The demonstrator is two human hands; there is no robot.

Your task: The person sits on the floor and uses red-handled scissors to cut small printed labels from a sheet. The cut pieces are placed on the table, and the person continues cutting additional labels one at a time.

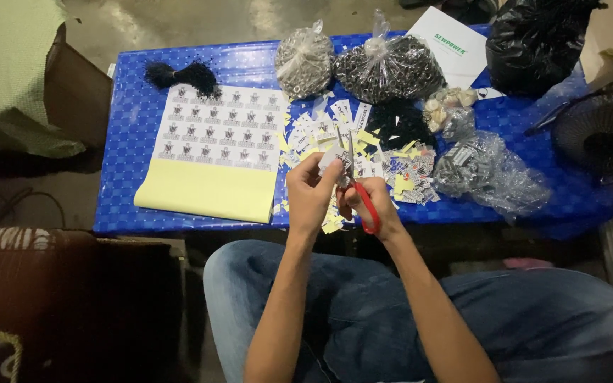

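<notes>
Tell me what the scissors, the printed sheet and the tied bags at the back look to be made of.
Scissors in the right hand: bright metal blades, glossy red handles, probably plastic. Printed sheet: matte white paper labels on a pale yellow backing, likely sticker stock. Tied bags: thin clear plastic film, shiny and crinkled, holding small glinting pieces that may be metal. The left hand holds a small white paper piece.

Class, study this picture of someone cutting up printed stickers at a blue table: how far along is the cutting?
Done: a pile of cut stickers and trimmings lies on the blue table. In hand: the left hand holds one small sticker piece while the right hand works red-handled scissors on it. Left: the sticker sheet keeps several uncut rows above its bare yellow backing.
</notes>
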